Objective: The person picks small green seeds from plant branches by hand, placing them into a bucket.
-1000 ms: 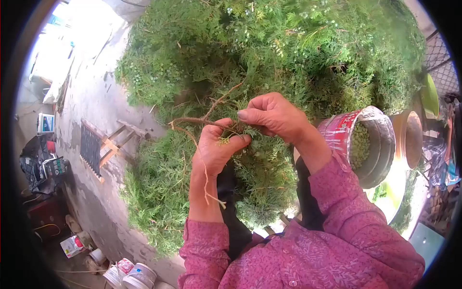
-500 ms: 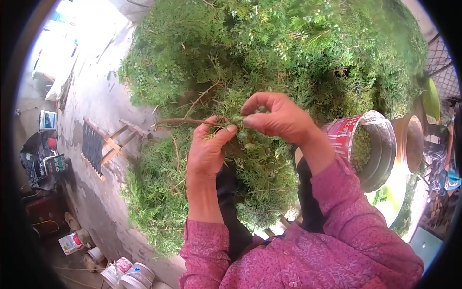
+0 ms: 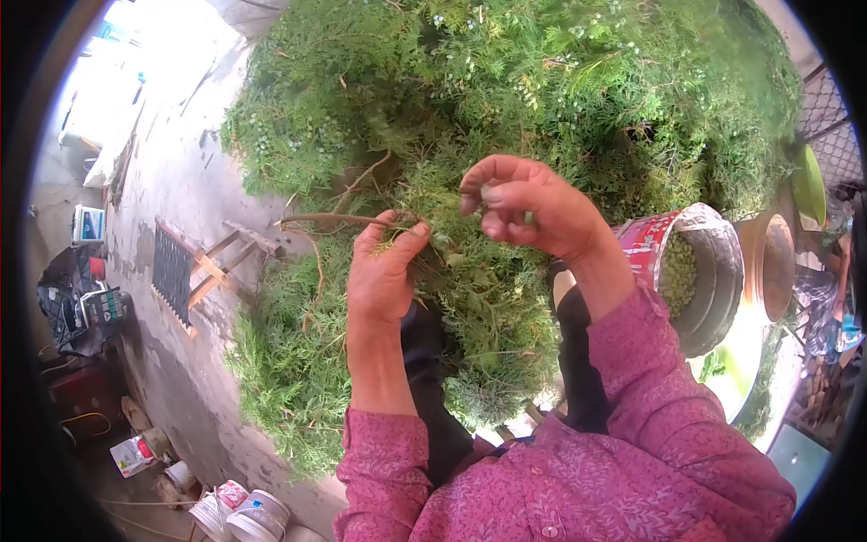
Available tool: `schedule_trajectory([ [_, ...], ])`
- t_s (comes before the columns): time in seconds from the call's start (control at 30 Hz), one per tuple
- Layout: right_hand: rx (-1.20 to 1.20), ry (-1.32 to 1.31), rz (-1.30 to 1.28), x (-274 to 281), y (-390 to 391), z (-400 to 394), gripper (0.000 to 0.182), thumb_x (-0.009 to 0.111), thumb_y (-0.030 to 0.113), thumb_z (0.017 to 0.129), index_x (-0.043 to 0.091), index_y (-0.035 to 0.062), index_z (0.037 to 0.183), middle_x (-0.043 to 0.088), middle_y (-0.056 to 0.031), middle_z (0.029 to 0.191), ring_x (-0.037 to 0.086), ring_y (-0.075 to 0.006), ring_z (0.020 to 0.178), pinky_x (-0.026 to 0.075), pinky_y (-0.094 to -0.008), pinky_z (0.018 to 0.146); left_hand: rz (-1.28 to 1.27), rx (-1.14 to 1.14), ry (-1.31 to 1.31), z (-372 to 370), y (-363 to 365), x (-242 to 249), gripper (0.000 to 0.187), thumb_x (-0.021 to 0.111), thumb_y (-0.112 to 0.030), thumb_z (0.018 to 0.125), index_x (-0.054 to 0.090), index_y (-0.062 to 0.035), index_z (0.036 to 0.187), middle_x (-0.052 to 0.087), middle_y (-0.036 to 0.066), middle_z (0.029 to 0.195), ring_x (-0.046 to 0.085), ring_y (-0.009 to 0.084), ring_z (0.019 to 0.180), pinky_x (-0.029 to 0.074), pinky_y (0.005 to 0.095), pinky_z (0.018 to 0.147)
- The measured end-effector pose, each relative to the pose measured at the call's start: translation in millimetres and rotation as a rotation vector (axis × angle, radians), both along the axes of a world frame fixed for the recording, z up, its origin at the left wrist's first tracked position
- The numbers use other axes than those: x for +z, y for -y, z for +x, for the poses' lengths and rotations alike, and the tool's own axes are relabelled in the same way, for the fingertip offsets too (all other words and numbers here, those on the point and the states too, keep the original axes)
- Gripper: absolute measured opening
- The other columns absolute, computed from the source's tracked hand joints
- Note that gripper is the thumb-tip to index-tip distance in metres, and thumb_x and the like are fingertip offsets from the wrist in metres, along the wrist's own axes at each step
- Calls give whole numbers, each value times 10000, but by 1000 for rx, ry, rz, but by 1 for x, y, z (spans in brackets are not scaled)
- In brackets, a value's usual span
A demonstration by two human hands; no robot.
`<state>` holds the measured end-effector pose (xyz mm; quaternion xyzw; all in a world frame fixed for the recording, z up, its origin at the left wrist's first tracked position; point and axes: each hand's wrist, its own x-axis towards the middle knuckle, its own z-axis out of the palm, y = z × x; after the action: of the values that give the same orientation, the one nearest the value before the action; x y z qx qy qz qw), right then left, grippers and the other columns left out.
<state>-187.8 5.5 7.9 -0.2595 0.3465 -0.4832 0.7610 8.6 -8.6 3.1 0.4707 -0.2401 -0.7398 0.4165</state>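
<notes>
My left hand [image 3: 384, 271] pinches a thin brown cypress branch [image 3: 330, 218] with some green sprigs between thumb and fingers. To its right, my right hand [image 3: 546, 210] is raised with curled fingers closed around small green cones, mostly hidden; a pale bit shows at the thumb tip. Below and behind both hands spreads a big heap of cut cypress foliage [image 3: 361, 99], dotted with pale bluish-green cones. Beside my right forearm a red and white bucket [image 3: 643, 246] lies tilted, and green cones [image 3: 677, 280] are inside it.
Another tan bucket [image 3: 777, 271] stands right of the red one. On the concrete floor [image 3: 181, 379] at left lies a wooden folding stool [image 3: 212, 271]. White buckets [image 3: 257, 517] sit at lower left. A black bag [image 3: 77, 303] rests at the far left.
My right hand has pulled away from the branch, up and to the right, with its fingers curled. My left hand still grips the branch, which has shifted slightly left.
</notes>
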Motion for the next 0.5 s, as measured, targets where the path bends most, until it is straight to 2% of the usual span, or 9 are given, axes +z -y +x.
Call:
schedule_trajectory([
  [0.03, -2, -109, 18, 5, -1, 3, 187, 633, 169, 800, 581, 21, 903, 577, -37, 713, 515, -59, 538, 358, -156, 431, -3, 15, -4, 0, 1, 0, 408, 603, 39, 778, 394, -18, 1124, 570, 99, 939, 585, 204, 814, 512, 351, 654],
  [0.07, -1, -109, 18, 7, -1, 6, 187, 633, 169, 800, 581, 21, 903, 577, -37, 713, 515, -59, 538, 358, -156, 431, -5, 31, -7, 0, 1, 0, 392, 600, 38, 782, 399, -15, 1115, 572, 99, 937, 586, 203, 814, 513, 347, 649],
  [0.13, 91, -428, -36, 9, -3, 12, 214, 675, 161, 767, 584, 25, 905, 575, -32, 724, 528, -61, 603, 393, -187, 493, -16, 32, -11, 0, 2, -2, 372, 598, 35, 784, 409, -16, 1101, 573, 101, 934, 587, 200, 811, 513, 344, 647],
  [0.17, 92, -428, -36, 4, -3, 17, 214, 675, 161, 767, 584, 25, 905, 575, -32, 724, 528, -61, 603, 393, -187, 493, -26, 31, -15, -1, 3, -3, 353, 597, 33, 787, 418, -18, 1087, 573, 102, 931, 589, 197, 807, 513, 340, 644],
  [0.23, 56, -458, -234, -9, -3, 27, 231, 710, 127, 732, 584, 27, 898, 574, -8, 738, 515, -54, 629, 410, -214, 547, -24, 47, -17, -2, 3, -5, 338, 598, 30, 788, 425, -19, 1074, 573, 104, 931, 590, 196, 798, 514, 335, 641],
  [0.3, 68, -403, -157, -8, -4, 30, 230, 728, 92, 706, 587, 20, 873, 569, 11, 740, 499, -51, 642, 409, -215, 552, -22, 62, -17, -1, 3, -9, 324, 600, 28, 789, 431, -21, 1062, 573, 107, 932, 592, 195, 788, 515, 329, 638],
  [0.37, 32, -479, -179, -5, -4, 32, 199, 713, 92, 714, 591, 22, 854, 562, 18, 702, 494, -53, 633, 410, -213, 555, -105, -65, -4, 1, 3, -13, 319, 603, 22, 791, 434, -25, 1057, 578, 106, 920, 593, 190, 777, 514, 315, 632],
  [0.5, 51, -549, -249, -11, -4, 31, 165, 685, 104, 733, 593, 23, 844, 553, 15, 667, 482, -58, 594, 402, -222, 525, -109, -63, 60, -2, 2, -13, 326, 612, 6, 794, 432, -18, 1064, 584, 99, 905, 592, 172, 771, 509, 292, 630],
])
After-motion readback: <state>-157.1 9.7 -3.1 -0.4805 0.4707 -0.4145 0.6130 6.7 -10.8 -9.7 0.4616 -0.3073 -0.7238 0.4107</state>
